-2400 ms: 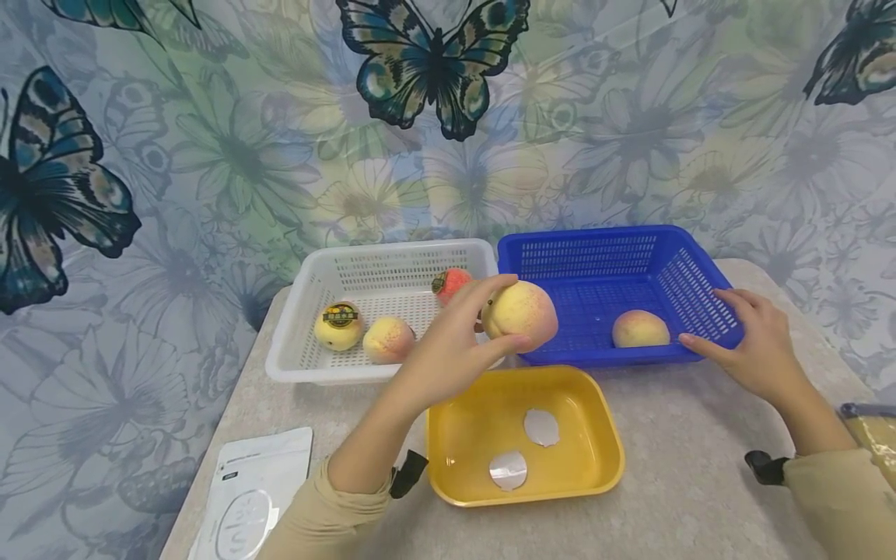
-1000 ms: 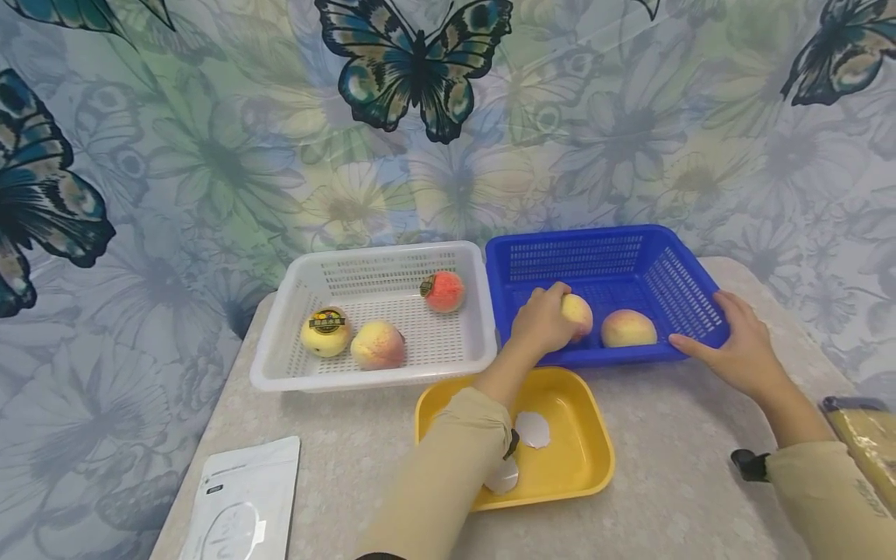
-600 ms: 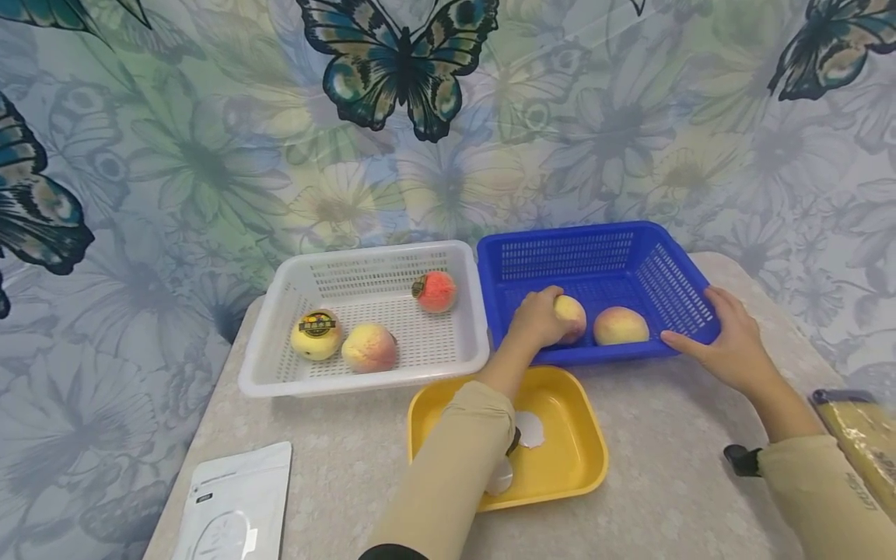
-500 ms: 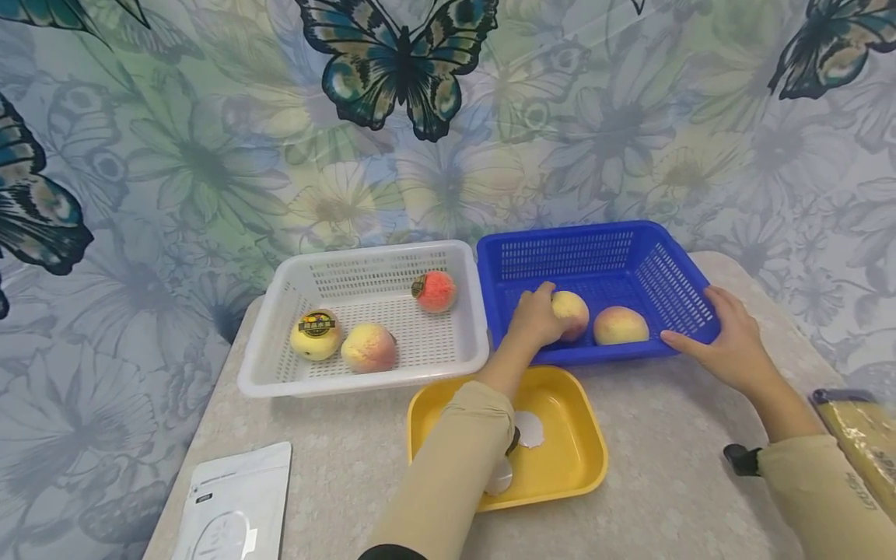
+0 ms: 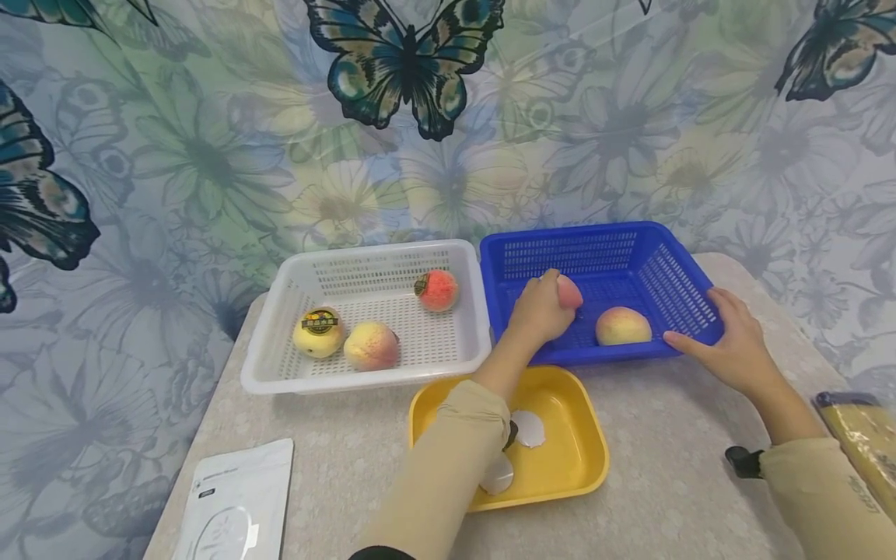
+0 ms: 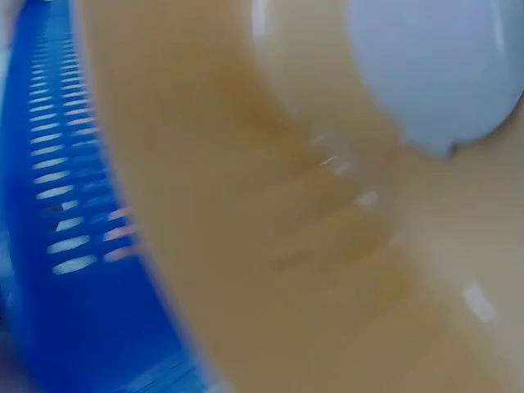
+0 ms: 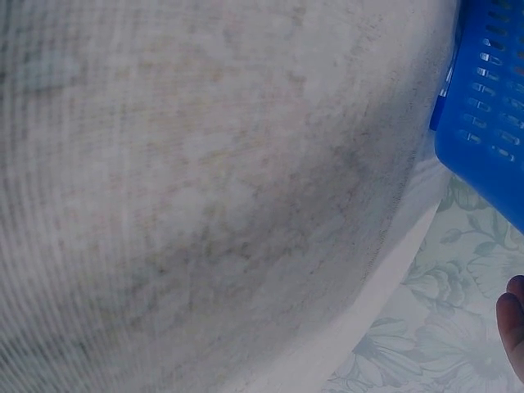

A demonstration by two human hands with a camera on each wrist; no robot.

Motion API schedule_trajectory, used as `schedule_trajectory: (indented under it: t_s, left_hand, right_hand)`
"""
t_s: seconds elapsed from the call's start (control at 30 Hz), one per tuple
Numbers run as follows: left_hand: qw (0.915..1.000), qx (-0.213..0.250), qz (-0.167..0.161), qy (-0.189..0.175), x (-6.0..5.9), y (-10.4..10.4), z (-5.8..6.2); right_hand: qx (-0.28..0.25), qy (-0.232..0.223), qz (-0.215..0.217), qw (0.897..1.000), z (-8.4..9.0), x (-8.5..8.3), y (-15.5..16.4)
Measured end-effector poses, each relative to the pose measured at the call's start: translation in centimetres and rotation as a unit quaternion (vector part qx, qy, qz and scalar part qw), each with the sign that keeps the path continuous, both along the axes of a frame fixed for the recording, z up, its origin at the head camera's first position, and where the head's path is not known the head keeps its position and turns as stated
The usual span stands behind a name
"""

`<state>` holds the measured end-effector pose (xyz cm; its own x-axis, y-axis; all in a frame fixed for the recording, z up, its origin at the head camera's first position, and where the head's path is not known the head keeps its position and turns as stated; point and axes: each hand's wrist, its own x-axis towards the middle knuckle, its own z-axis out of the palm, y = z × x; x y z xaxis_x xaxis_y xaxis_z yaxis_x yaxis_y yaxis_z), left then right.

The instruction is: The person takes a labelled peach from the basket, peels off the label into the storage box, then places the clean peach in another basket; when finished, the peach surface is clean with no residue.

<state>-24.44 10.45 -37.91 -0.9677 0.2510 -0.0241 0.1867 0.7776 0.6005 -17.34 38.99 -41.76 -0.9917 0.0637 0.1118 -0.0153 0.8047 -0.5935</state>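
In the head view my left hand [image 5: 542, 313] reaches into the blue basket [image 5: 595, 356] and grips a peach [image 5: 570, 292], whose pink side shows past the fingers. A second peach [image 5: 623, 326] lies to its right in the same basket. My right hand [image 5: 731, 342] holds the basket's right front corner, thumb at the front rim and fingers over the right side. In the left wrist view, the yellow tray [image 6: 221, 196] fills most of the frame, with no hand visible. Only fingertips [image 7: 511, 315] of the right hand show in the right wrist view.
The white basket [image 5: 364, 383] at left holds two yellow-pink peaches, one banded with a black label [image 5: 320, 320], and a red fruit [image 5: 437, 291]. The yellow tray contains two white discs [image 5: 530, 428]. A white pouch [image 5: 238, 498] lies front left, a gold packet [image 5: 864, 443] far right.
My left hand has carried the peach from above the yellow tray into the blue basket. Since half a second ago it has lifted slightly, turning the pink side outward. My right hand stays on the basket.
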Motion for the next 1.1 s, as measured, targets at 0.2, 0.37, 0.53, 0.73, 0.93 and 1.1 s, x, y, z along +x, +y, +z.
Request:
schedule_trajectory:
  t_s: [0.2, 0.37, 0.53, 0.73, 0.93, 1.1]
  left_hand:
    - [0.9980, -0.013, -0.061, 0.016, 2.0, -1.0, 4.5]
    - [0.9948, 0.035, -0.094, 0.013, 4.6, -3.6, 8.5]
    - [0.9904, 0.078, -0.109, 0.035, 7.0, -7.9, 11.0]
    - [0.9911, 0.110, -0.037, 0.063, 8.4, -15.0, 10.6]
    - [0.9907, 0.117, 0.063, 0.029, 8.5, -22.5, 7.8]
    - [0.9883, 0.097, 0.117, 0.010, 9.0, -28.1, 4.9]
  right_hand:
    - [0.001, -0.005, -0.002, 1.000, -0.1, 0.0, 0.3]
    - [0.005, -0.003, -0.004, 1.000, -0.3, -0.1, 0.4]
    - [0.005, -0.001, -0.004, 1.000, -0.2, -0.2, 0.2]
    - [0.005, 0.000, -0.001, 1.000, -0.1, -0.3, -0.2]
    - [0.008, 0.002, 0.000, 1.000, 0.1, 0.0, -0.2]
    - [0.013, 0.010, -0.009, 1.000, 0.2, 0.3, -0.4]
